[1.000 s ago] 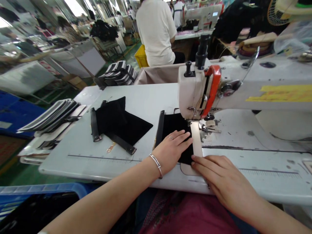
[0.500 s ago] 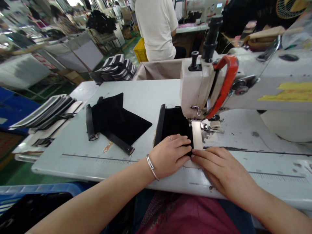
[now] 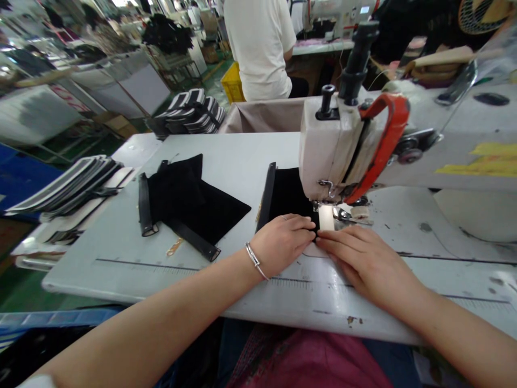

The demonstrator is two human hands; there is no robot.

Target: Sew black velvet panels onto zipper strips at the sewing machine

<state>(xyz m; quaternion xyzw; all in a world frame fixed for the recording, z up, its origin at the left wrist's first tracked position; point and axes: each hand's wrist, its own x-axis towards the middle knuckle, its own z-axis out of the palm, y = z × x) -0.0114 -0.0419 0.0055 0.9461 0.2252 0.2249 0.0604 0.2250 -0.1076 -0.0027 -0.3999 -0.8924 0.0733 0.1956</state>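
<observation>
Black fabric panel (image 3: 286,191) flat on the bench (image 3: 234,161), under the head of the sewing machine (image 3: 323,156); dark band (image 3: 267,199) along its left edge. Pale strip (image 3: 326,217) beside its right edge. Left hand (image 3: 283,245): grip laid flat, fingers extended on the panel. Right hand (image 3: 367,264): likewise flat, fingertips at panel and strip. More black pieces (image 3: 216,207) lie well left, overlapping.
</observation>
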